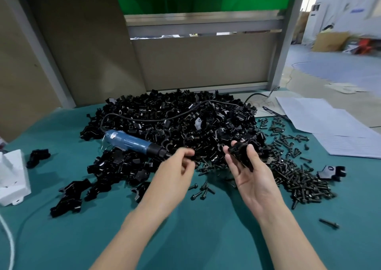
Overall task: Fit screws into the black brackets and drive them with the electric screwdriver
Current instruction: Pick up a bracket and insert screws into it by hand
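Two hands work over a teal surface (195, 238). The right hand (252, 176), palm up, has its grip closed on one black bracket (240, 153), held at the fingertips just above the near edge of the bracket pile (175, 121), whose pieces are too many and too tangled to count. The left hand (175, 170) curls its fingers together beside it; whether that grip pinches anything cannot be told. One blue electric screwdriver (132, 142) lies on the pile, its tip hidden behind the left hand. Screws (299, 179) lie heaped at right, uncountable; one lone screw (329, 223) lies apart. One white block (12, 176) is cut off at left.
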Motion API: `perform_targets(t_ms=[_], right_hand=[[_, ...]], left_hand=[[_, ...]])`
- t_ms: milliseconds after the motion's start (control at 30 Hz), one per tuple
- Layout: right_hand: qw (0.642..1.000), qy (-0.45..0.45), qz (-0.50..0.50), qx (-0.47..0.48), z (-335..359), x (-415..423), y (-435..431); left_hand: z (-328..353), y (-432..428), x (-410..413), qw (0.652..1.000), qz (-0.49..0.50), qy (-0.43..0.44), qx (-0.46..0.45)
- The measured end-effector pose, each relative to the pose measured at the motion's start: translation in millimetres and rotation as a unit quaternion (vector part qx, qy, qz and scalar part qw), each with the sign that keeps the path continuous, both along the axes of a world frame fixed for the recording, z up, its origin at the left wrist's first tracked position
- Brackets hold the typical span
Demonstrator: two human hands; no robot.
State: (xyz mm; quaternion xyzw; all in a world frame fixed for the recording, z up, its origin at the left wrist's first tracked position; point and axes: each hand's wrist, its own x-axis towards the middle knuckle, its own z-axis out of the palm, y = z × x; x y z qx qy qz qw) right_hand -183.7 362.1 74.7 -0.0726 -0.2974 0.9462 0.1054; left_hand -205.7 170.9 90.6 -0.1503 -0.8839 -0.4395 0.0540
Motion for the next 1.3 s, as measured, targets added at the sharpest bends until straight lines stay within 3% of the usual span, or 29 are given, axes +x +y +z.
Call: perform_targets(t_ms=[200,367,433,500,600,700,867,1133,1300], right_hand=[[0.997,0.006,0.038,0.073,-4.4,-2.3,-7.0],[0.984,-0.007,0.061,0.166,-9.0,-3.8,-15.8],[0.975,-0.006,0.067,0.210,-9.7,-4.2,-20.6],[0.964,0.005,0.071,0.256,-10.2,-3.8,-27.2],[0.946,0.027,0.083,0.313,-14.0,-1.7,-37.1],[0.924,0.047,0.095,0.368,-15.5,1.0,-44.3],[0.898,0.073,0.114,0.418,-13.7,4.1,-49.3],[0.899,0.075,0.103,0.419,-15.2,4.6,-47.3],[0.867,0.070,0.109,0.481,-16.3,5.9,-46.5]], left_hand=[[-34.6,-17.0,17.5,0.961,-0.038,0.106,-0.253],[-38.7,-14.8,9.9,0.948,-0.043,0.136,-0.284],[-41.8,-14.5,10.6,0.971,-0.038,0.119,-0.206],[-37.0,-13.3,11.5,0.998,0.002,0.056,-0.014],[-26.8,-14.1,8.8,0.967,0.041,-0.024,0.250],[-18.3,-13.4,9.8,0.933,0.034,-0.061,0.354],[-18.1,-9.0,12.4,0.931,0.023,-0.061,0.359],[-20.2,-10.8,10.8,0.936,0.019,-0.060,0.346],[-20.8,-12.8,9.8,0.933,0.013,-0.074,0.352]])
